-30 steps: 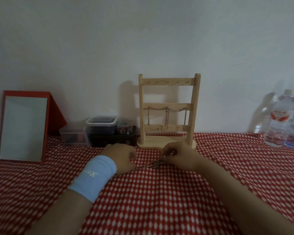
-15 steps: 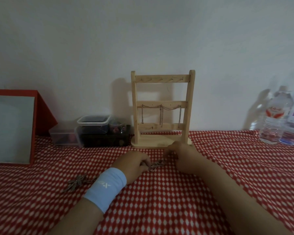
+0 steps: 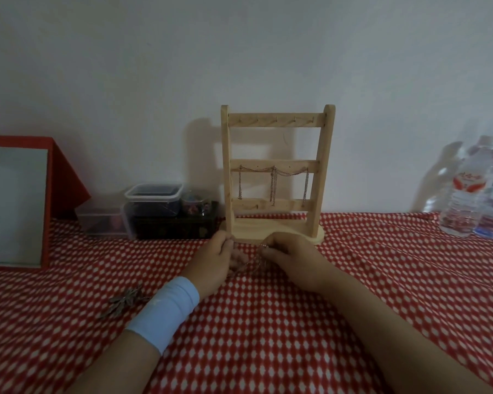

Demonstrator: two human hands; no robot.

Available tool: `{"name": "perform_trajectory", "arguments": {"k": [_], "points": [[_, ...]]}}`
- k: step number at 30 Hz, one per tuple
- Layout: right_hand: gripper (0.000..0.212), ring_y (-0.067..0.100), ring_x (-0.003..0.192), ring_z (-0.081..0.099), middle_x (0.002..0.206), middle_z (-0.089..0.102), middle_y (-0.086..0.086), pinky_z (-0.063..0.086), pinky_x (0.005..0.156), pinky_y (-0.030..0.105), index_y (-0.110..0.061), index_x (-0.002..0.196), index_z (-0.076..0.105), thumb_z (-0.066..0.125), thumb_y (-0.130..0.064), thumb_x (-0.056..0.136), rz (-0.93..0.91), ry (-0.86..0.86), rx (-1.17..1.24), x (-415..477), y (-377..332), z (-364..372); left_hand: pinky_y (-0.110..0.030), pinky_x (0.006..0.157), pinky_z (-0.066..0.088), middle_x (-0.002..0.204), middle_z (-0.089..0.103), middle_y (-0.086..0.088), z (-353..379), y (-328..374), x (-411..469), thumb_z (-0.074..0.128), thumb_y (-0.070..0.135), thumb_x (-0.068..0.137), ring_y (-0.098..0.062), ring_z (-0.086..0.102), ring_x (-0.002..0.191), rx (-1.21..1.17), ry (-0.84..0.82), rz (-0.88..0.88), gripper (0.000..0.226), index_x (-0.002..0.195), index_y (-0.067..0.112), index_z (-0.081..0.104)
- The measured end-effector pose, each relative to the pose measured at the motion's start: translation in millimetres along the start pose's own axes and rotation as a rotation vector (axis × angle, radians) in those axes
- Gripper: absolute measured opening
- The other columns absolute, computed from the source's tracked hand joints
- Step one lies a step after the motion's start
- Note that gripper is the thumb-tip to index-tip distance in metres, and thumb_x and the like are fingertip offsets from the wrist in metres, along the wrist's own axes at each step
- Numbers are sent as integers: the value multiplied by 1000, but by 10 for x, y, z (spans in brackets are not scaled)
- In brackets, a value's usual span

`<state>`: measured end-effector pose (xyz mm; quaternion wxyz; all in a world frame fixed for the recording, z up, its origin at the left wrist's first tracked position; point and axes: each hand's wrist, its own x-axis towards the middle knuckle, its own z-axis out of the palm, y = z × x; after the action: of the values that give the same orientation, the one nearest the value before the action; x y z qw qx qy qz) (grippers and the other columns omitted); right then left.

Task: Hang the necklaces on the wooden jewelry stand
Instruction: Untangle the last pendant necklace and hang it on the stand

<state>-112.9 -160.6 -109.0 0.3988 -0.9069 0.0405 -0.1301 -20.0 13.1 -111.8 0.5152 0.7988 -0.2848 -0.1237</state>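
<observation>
**A:** Both hands are down low on the desk point(image 3: 268, 322), right in front of the wooden jewelry stand point(image 3: 322, 166). The left hand point(image 3: 212, 261) and the right hand point(image 3: 292, 260) each have their fingers curled in. They're pinching a thin necklace point(image 3: 246, 265) that sags between them just over the cloth.

**B:** Good setup, I'd say. Draw that chain out straight first, so no loop or knot goes up with it.

**A:** Where does it go? The middle bar point(image 3: 256, 164) already carries hung chains point(image 3: 289, 172), draped hook to hook.

**B:** The top bar point(image 3: 276, 120) looks bare from here, with its hooks free. My call is to lift with the two pinches apart and bring the chain up in front of the stand. Catch one hook, then walk it along to the next.

**A:** Any risk?

**B:** Brushing the hung chains on the way up, or nudging the base point(image 3: 291, 227), which sits just beside the knuckles. So a slow lift and a light pinch. A second necklace point(image 3: 124, 301) lies bunched on the desk by the left wristband point(image 3: 168, 309), not yet hung.
</observation>
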Motion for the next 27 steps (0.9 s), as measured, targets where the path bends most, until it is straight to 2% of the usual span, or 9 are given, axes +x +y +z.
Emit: {"name": "perform_trajectory", "arguments": {"k": [3,6,9,11,15,18,20,23,27], "points": [[24,15,56,54,71,63,6,47,57,24,-8,90,65,53,-22,106,66,-37,295,-25,-36,-38,-27,52,45,79,72,-7,12,0,4,30,23,107,-18,61,53,-91,-59,-27,26,101,15,54],[31,14,48,32,75,53,16,26,43,22,4,103,65,48,-22,107,157,-193,535,-39,-41,-117,-23,51,40,64,57,-4,-8,43,8,35,18,105,-14,52,54,-267,6,-40,27,90,10,57],[32,12,49,29,80,65,5,23,44,22,-13,125,68,41,-15,109,143,-331,647,-76,-63,-143,-20,46,34,60,49,4,-46,46,20,39,20,104,-8,43,50,-248,84,32,28,85,11,58],[31,11,49,31,80,71,-4,22,45,22,-20,123,69,42,-14,108,138,-376,597,-96,-106,-154,-22,53,37,64,51,10,-49,14,27,40,23,104,-5,46,56,-158,152,108,27,85,19,60],[18,-1,49,55,89,77,-3,39,48,10,-4,109,74,61,-14,100,152,-302,304,-129,-197,-162,-20,50,37,63,51,11,2,22,-10,41,21,104,-3,46,54,-198,192,189,25,87,19,59],[23,-8,53,59,71,72,-14,41,53,5,0,100,76,63,-18,100,137,-246,267,-156,-191,-155,-18,43,35,58,47,9,-13,42,-20,40,20,104,-4,42,48,-296,180,162,25,88,16,59],[23,-1,49,53,58,62,-15,38,50,8,-9,92,75,59,-21,102,137,-247,337,-171,-201,-153,-19,50,36,63,50,12,-41,11,-2,41,21,104,-3,45,53,-163,221,189,22,91,18,59],[34,8,49,33,53,48,-13,29,48,20,-27,76,75,56,-24,104,109,-251,435,-168,-181,-131,-19,57,41,75,61,8,-53,-46,-16,44,22,102,-4,55,60,64,237,215,10,102,24,54],[27,7,45,33,48,51,-14,28,45,17,-16,92,75,52,-18,105,70,-216,452,-171,-217,-101,-8,79,44,99,58,10,14,-60,-84,55,3,93,2,57,93,300,258,436,23,89,26,57]]}}
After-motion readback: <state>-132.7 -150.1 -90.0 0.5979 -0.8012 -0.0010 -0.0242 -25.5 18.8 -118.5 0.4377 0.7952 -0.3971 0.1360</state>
